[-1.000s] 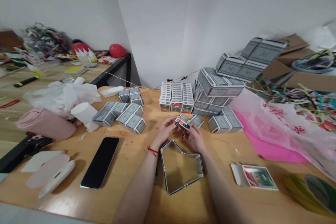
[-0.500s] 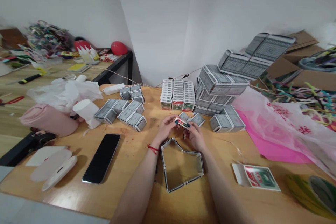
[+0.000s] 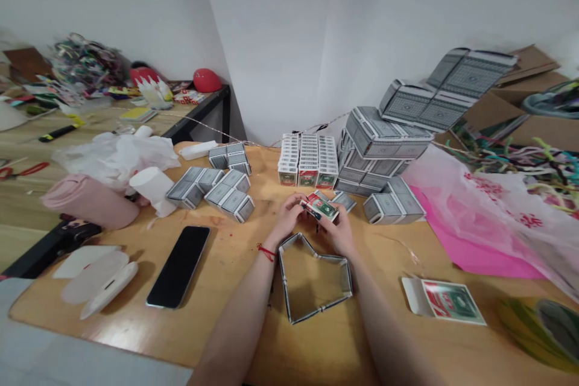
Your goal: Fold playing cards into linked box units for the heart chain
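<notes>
Step, apparently handling | red-green-white rectangular cardboard box (image 3: 324, 205) grasped by left hand (image 3: 287, 217), right hand (image 3: 339, 231) | next: steady grip likely needed

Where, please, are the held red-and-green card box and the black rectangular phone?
Held red-and-green card box (image 3: 325, 207), head view: printed upper face.
Black rectangular phone (image 3: 178, 266), head view: middle of the screen.
</notes>
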{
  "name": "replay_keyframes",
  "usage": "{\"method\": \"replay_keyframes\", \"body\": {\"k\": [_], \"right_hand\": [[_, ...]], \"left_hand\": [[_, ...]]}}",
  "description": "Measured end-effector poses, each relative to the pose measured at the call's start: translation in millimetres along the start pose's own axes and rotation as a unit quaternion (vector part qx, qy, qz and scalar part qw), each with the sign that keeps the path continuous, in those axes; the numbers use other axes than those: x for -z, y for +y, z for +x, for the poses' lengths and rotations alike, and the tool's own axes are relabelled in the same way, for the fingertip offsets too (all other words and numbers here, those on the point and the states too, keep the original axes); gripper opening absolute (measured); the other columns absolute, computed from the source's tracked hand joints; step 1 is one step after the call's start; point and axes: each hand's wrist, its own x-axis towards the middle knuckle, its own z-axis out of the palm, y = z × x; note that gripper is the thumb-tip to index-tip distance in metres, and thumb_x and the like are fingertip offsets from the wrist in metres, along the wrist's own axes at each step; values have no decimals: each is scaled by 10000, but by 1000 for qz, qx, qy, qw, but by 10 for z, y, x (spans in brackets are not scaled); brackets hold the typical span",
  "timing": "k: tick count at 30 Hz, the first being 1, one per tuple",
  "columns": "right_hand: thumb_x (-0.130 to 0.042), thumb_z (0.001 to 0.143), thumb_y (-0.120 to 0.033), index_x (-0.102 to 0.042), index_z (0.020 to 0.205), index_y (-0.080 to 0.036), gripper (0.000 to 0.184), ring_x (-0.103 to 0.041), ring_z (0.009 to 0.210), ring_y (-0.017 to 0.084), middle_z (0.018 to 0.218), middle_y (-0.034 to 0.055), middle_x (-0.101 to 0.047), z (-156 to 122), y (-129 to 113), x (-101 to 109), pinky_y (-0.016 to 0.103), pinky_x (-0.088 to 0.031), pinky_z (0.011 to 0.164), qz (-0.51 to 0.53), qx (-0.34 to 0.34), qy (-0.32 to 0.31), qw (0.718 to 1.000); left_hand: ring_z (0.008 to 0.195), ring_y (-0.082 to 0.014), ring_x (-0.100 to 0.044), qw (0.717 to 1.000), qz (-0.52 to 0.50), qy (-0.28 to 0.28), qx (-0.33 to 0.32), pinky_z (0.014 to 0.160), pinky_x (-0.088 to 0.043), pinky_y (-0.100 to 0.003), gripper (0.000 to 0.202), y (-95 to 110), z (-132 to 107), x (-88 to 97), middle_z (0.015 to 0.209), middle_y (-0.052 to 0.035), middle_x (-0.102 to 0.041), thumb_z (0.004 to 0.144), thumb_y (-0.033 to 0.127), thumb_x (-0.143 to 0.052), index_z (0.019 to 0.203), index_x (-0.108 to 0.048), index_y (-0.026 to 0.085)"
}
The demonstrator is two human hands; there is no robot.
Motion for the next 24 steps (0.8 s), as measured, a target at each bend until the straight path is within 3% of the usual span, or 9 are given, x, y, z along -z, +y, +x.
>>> {"method": "replay_keyframes", "body": {"k": [7,15,20,24], "right_hand": [[-708,599,-287,-447,912,-217,414,-549,755,146,851,-8,-557,-20,-69,-31,290,-448,670,-60,28,32,997],[-718,581,-264,-436,958,-219,473,-565,814,164,924,17,-572,-3,-11,-28,320,-455,717,-61,36,27,997],[-715,588,-266,-438,962,-218,468,-569,823,167,934,21,-583,-2,-5,-32,329,-453,740,-64,25,19,997],[-705,601,-291,-436,936,-218,436,-562,742,151,880,5,-580,-6,-41,-42,299,-463,646,-45,7,37,998]], "left_hand": [[566,-81,-446,1000,6,14,-6,540,-369,-203,136,-37,19,-11,661,22,-492,607,130,-440,721,-510,157],[592,-84,-431,998,43,10,-37,568,-354,-202,87,-46,28,3,659,22,-477,633,135,-440,693,-499,157],[517,-70,-390,996,52,59,-44,518,-314,-195,131,-18,4,-48,573,44,-437,596,90,-420,683,-491,158],[549,-83,-438,1000,-22,11,-17,546,-348,-211,247,-7,3,-58,610,38,-474,562,90,-436,782,-525,159]]}}
